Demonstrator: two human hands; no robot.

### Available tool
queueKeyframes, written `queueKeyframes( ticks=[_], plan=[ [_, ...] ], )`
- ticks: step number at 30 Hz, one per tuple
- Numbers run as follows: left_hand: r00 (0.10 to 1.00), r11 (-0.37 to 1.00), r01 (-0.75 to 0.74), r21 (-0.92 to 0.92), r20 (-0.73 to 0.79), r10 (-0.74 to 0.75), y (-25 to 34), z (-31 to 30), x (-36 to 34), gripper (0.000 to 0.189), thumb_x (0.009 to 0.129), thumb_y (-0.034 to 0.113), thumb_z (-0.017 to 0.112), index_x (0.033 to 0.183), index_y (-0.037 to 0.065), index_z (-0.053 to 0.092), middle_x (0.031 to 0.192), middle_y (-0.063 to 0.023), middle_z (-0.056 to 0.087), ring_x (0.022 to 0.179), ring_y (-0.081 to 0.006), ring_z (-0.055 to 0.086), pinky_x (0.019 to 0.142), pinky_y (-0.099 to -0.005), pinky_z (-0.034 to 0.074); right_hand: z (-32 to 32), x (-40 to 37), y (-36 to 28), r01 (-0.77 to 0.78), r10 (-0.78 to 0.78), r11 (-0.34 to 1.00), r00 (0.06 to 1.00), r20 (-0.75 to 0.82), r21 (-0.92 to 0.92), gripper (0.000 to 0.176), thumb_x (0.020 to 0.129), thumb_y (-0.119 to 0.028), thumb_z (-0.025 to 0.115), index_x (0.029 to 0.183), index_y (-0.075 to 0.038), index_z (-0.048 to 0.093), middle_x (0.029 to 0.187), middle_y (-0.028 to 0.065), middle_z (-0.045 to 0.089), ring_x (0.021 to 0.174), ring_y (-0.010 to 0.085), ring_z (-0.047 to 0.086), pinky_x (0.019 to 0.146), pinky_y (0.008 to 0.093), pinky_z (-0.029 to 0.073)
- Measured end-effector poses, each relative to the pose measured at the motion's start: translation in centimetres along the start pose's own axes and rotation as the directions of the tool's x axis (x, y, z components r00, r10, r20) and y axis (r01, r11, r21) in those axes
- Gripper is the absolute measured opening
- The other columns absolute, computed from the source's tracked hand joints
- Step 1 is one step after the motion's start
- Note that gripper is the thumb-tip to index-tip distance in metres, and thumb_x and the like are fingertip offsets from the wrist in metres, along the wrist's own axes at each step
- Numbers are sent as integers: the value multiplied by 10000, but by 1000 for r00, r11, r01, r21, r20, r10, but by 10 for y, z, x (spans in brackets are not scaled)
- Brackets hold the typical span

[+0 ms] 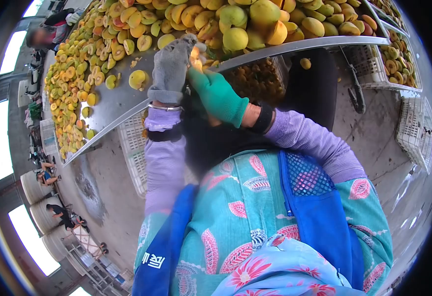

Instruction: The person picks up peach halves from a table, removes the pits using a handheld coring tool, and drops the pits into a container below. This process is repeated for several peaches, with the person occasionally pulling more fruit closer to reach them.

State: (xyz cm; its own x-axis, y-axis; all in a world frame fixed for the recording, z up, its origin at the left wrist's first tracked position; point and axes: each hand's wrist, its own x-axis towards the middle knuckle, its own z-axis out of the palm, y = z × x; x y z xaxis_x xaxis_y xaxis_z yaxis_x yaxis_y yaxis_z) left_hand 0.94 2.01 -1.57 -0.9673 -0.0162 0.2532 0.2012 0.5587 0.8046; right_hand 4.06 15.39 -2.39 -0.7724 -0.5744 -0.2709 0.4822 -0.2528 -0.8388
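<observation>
My left hand [169,69], in a grey glove, is raised at the near edge of the metal table [144,66], its fingers curled round a yellow-orange peach [195,58]. From the right, my right hand [219,97] in a green glove meets it, closed against the lower side of the same fruit. The peach is blurred and partly covered by the gloves, so whether it is whole or cut cannot be seen. Just beyond my hands, whole peaches [235,39] are heaped on the table. A single peach [138,79] lies left of my grey glove.
Many halved peaches [70,79] spread over the table's left side. Under the table edge, a crate [277,71] holds darker fruit pieces. White crates [415,130] stand at right, one with peach halves [398,64]. Another person [53,32] is at the far left.
</observation>
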Motion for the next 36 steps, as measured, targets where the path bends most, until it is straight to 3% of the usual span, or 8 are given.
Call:
queueKeyframes(
  ticks=[5,10,13,17,21,25,28,36],
  plan=[
    [856,802,516,-302,221,-468,18,-5,11,334,954,294,521,990,-16,641,889,-118,682,682,-156,618,574,-258,498,-25,-1,-20,-497,241,725,831,501,476,373,963,-454,414,798,-125,474,563,5,473,393,130,433,351,297,369],
    [969,908,244,-341,116,-217,0,9,20,322,952,276,545,1001,-25,648,872,-108,685,701,-154,634,618,-256,519,-5,12,7,84,-85,996,996,21,31,362,984,-490,382,885,-150,454,591,-69,398,442,65,379,395,229,340],
    [945,902,316,-294,11,-327,6,19,17,336,956,292,534,1004,-21,647,856,-104,676,690,-159,630,626,-260,523,-30,11,-8,-471,135,711,820,556,522,345,984,-474,397,883,-152,463,574,-74,389,428,67,367,403,227,328],
    [886,703,442,-558,395,-243,24,6,16,420,932,394,540,942,-9,659,801,-108,645,723,-159,614,655,-279,516,-25,-1,-25,-405,151,783,860,487,472,360,990,-472,393,879,-141,482,578,-81,391,430,56,369,417,230,310],
    [863,439,292,-850,36,-504,14,16,-6,443,938,417,494,998,-4,615,773,-71,615,720,-162,596,653,-282,503,-28,-2,-10,-547,-107,547,705,701,634,386,1005,-473,346,920,-137,515,589,-83,415,424,66,373,433,242,314],
    [691,678,362,-640,-304,-656,6,-64,-98,463,887,456,560,1049,26,619,707,-60,614,765,-199,632,693,-326,506,-60,-28,-20,-581,145,685,701,698,440,352,994,-462,391,901,-142,505,587,-56,428,454,74,418,422,251,339],
    [753,369,565,738,-277,-597,-12,-123,-108,297,911,281,523,1151,121,593,960,-91,634,849,-226,622,714,-344,505,-80,-17,31,-701,614,501,701,363,507,350,972,-473,442,898,-135,497,586,-46,434,456,93,434,410,247,348],
    [829,665,480,572,-50,-556,-103,-146,1,470,782,250,706,1203,77,590,1118,-177,637,978,-297,633,853,-361,500,-21,-16,-14,-259,259,966,963,80,0,389,953,-462,466,859,-99,569,675,35,535,558,159,519,511,339,447]
  ],
)
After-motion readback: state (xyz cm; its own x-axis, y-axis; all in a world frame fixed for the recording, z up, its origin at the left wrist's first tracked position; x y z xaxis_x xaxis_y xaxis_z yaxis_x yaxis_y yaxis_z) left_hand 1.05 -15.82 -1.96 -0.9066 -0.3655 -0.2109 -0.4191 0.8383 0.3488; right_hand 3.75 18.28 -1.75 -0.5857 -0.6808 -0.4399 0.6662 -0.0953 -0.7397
